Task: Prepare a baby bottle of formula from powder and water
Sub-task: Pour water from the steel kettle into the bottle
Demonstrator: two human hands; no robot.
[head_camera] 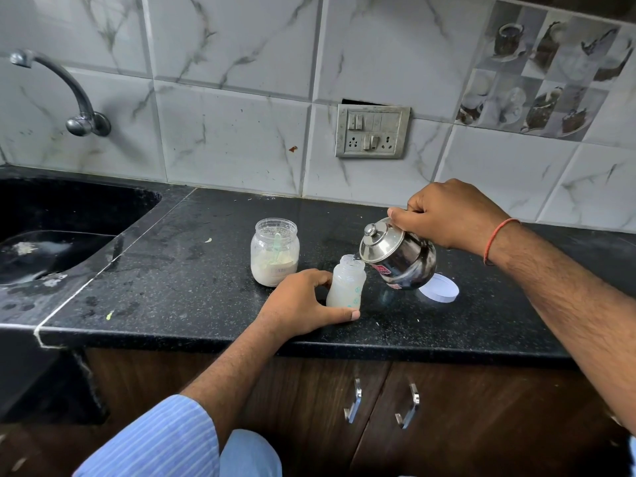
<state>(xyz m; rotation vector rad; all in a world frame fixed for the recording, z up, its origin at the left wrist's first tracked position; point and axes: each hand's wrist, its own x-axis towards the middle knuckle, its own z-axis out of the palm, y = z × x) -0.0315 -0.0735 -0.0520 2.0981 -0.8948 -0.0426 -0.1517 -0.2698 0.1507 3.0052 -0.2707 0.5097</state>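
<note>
Centrally on the black counter (192, 270): baby bottle (346, 282), upright, uncapped, cloudy at the base, with the left hand (303, 304) curled around its lower part. At the bottle's 1 o'clock, steel kettle (399, 258), lidded, tipped with its spout at the bottle's mouth, handle gripped in the closed right hand (451, 215). Powder jar (274, 251), open, at 10 o'clock; white lid (442, 289), flat, at 3 o'clock.

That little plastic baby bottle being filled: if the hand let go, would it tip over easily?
Probably yes. The baby bottle looks like thin plastic, nearly empty, so likely light. It stands taller than it is wide, and the left hand braces its base while the steel kettle pours in. The black counter looks wet, so it might also slide.
</note>
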